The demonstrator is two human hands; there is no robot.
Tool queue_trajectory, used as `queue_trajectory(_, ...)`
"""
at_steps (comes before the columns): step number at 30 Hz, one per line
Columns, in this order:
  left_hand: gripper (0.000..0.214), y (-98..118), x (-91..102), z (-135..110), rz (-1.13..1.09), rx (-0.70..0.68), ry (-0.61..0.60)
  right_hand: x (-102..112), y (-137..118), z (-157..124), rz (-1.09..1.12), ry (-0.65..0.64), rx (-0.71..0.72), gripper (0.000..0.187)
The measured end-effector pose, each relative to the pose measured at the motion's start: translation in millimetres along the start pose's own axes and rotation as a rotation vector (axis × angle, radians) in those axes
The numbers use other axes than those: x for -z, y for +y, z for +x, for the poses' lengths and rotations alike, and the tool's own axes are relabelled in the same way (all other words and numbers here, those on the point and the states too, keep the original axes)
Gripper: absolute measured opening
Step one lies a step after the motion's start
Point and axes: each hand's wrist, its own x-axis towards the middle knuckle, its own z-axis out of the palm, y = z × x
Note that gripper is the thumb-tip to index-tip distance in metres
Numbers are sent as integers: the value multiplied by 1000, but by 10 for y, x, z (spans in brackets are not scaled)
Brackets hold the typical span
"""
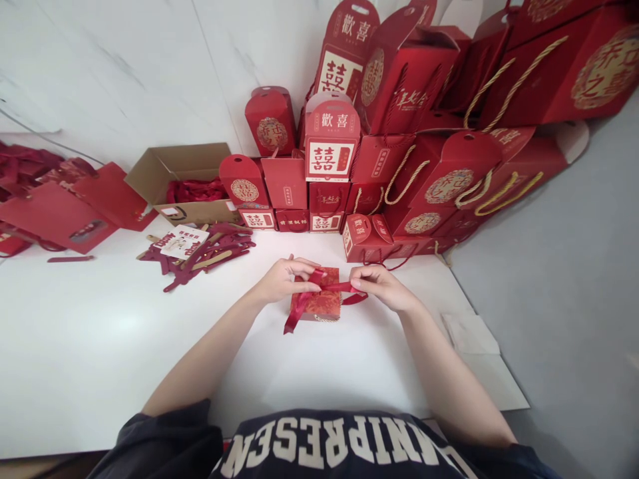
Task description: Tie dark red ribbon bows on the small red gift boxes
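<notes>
A small red patterned gift box (322, 305) lies on the white table (150, 346) just in front of me. A dark red ribbon (299, 307) runs across its top, with one tail hanging down off the box's left side. My left hand (284, 279) pinches the ribbon at the box's upper left. My right hand (379, 285) pinches the ribbon's other end at the upper right, where a small loop hangs. Both hands are closed on the ribbon and pull it taut between them.
Several red gift boxes and bags with gold rope handles (409, 153) are stacked against the wall behind. An open cardboard box (184, 179) holding red ribbon stands at the back left, loose ribbons and a card (200, 249) before it. Flat red bags (60, 206) lie far left.
</notes>
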Motion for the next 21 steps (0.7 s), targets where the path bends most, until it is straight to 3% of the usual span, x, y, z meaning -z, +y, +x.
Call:
queue_trajectory(4, 30, 8, 4, -3, 35, 3, 1, -67, -81, -10, 16, 19, 59, 23)
queue_trajectory(12, 36, 38, 35, -21, 176, -37, -57, -399, -231, 158, -466, 55, 326, 25)
queue_trajectory(16, 35, 73, 47, -37, 152, -37, -80, -466, -223, 157, -597, 54, 376, 23)
queue_trajectory(18, 27, 80, 41, -38, 169, -34, -69, -481, -214, 134, -616, 99, 353, 19)
queue_trajectory(21, 22, 68, 20, -34, 211, -42, -40, -489, -180, 112, -583, 274, 296, 24)
